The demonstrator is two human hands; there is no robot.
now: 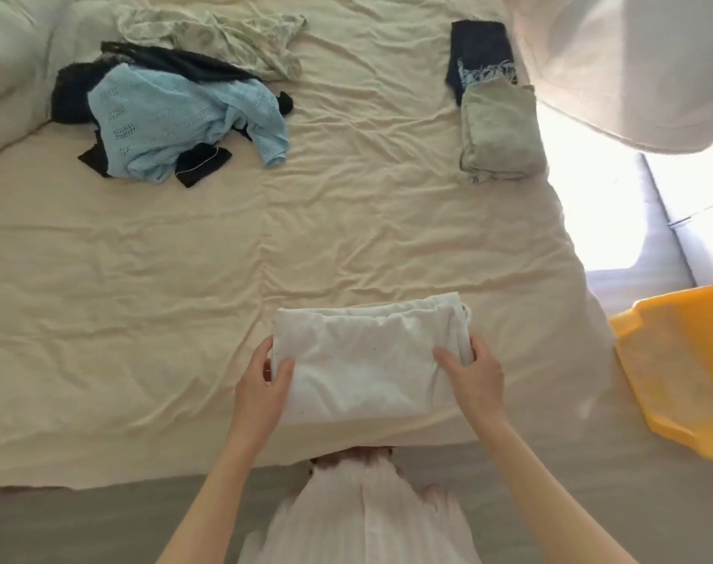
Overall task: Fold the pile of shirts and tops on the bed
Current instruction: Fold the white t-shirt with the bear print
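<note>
A folded white top (367,360) lay near the front edge of the bed (265,246), a neat rectangle with its layered fold facing away from the person. The left hand (265,380) gripped its left end, thumb on top and fingers curled under the edge; the right hand (473,372) held the right end the same way, thumb lying across the cloth. Further up the cream sheet, at the left, sat the unfolded pile: a light blue knit top (175,120) tangled over black garments (78,91), with a pale patterned top (241,42) crumpled just behind them. At the far right of the bed lay two folded items, a dark navy piece (477,46) and a beige one (501,132) overlapping its near end. Beside the bed, on the floor to the right, stood a yellow plastic basket (680,368).
</note>
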